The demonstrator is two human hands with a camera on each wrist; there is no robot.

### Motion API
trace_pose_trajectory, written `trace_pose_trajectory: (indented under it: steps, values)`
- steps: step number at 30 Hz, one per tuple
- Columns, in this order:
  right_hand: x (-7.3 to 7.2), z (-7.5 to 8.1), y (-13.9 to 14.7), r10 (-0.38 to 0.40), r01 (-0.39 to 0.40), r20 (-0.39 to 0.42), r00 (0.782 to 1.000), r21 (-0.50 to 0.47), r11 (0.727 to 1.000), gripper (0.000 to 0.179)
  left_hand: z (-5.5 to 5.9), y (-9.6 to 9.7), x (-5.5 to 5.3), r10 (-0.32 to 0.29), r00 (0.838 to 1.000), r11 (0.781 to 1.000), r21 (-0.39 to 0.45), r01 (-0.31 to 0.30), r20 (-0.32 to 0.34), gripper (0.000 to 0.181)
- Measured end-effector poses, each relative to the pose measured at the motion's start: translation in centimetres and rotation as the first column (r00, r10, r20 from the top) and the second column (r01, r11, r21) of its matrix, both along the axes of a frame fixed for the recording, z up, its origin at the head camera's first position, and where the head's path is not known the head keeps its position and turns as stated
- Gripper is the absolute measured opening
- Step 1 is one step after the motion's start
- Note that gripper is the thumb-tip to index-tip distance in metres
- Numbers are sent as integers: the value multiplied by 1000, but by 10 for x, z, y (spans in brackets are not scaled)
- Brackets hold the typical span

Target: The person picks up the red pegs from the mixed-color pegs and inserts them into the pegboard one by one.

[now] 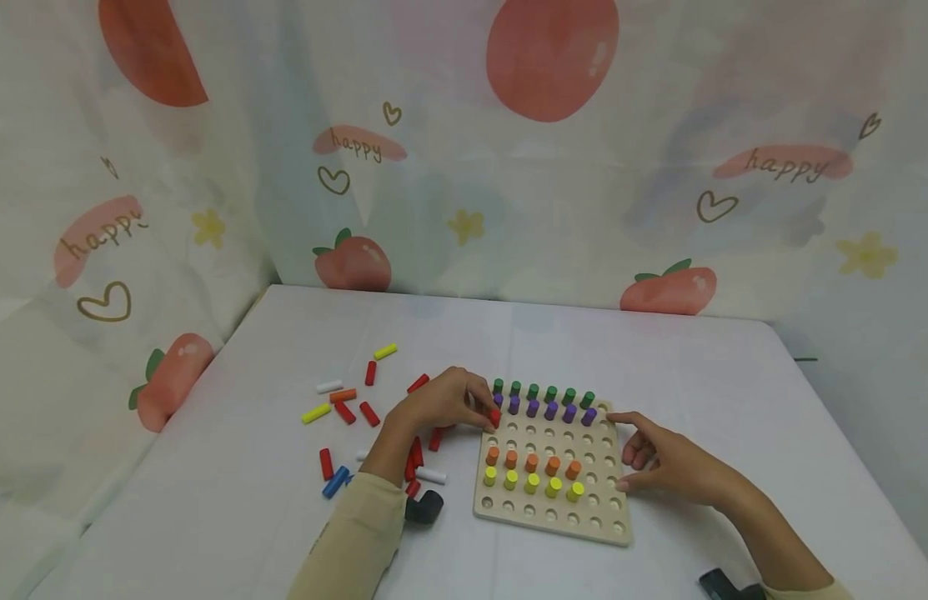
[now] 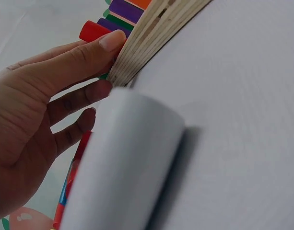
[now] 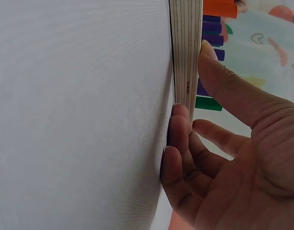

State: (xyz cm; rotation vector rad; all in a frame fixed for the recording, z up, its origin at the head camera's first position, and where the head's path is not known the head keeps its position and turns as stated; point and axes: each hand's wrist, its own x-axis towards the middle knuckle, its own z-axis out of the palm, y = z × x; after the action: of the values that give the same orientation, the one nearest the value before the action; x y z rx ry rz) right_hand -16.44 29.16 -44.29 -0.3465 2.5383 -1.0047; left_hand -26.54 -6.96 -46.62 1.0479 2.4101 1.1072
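Note:
A red peg [image 1: 495, 417] is pinched between the thumb and fingers of my left hand [image 1: 448, 400], over the left edge of a wooden pegboard [image 1: 562, 510], just in front of the purple row. My right hand [image 1: 662, 462] holds the board's right edge; in the right wrist view its thumb [image 3: 223, 86] lies along the upper edge and curled fingers [image 3: 178, 134] meet the side. Green pegs [image 1: 551, 394] and purple pegs [image 1: 551, 411] stand in the two back rows. Nearer the front stand a row of orange pegs [image 1: 532, 462] and one of yellow pegs [image 1: 533, 483].
Left of the board, loose pegs lie scattered on the white table [image 1: 231, 492]: several red pegs [image 1: 326, 464], a blue peg [image 1: 336, 482], yellow pegs [image 1: 385, 352], white pegs [image 1: 431, 476] and an orange peg [image 1: 343, 395]. A printed curtain [image 1: 433, 183] hangs behind the table.

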Motion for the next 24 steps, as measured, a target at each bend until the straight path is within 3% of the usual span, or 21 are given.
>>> trace_pose_trajectory:
  steps: [17,24]
  values:
    - [1,1,0,-7,7,0,1000,12,1000,96,3,-1,3,38,999,998,-46,-36,38,13]
    - [1,3,0,3,-3,-5,1000,-1,1000,94,2,-12,0,55,998,998,-41,-54,42,14]
